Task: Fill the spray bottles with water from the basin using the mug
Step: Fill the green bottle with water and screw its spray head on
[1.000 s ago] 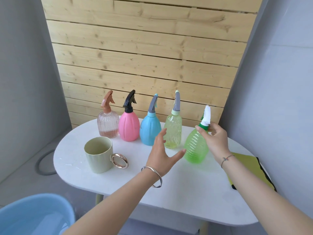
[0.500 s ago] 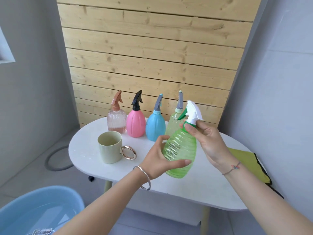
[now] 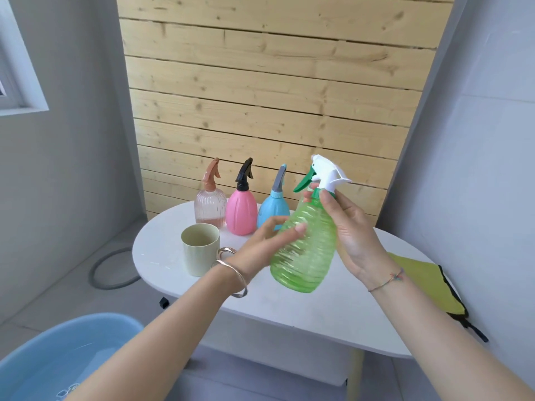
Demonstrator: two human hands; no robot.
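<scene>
The step in hand looks like opening the first bottle: the green spray bottle (image 3: 307, 244) is held tilted in the air above the near middle of the counter (image 3: 318, 319). The left hand (image 3: 260, 241) wraps its fingers (image 3: 295, 228) round the ribbed body. The right hand (image 3: 350, 227) grips the neck just under the white spray head (image 3: 327, 172). The next move probably calls for twisting that head off while the left hand steadies the body, then picking up the mug (image 3: 199, 250). The mug stands on the left of the counter, and its inside cannot be seen. The blue basin (image 3: 58, 351) of water sits on the floor at near left. Along the far edge stand a clear bottle (image 3: 210, 206), a pink bottle (image 3: 241, 212) and a blue bottle (image 3: 273, 211), all capped. A yellow cloth (image 3: 425, 282) lies on the right end. Behind is a wooden plank wall (image 3: 275, 82) between grey walls, with a window (image 3: 17, 68) at left.
</scene>
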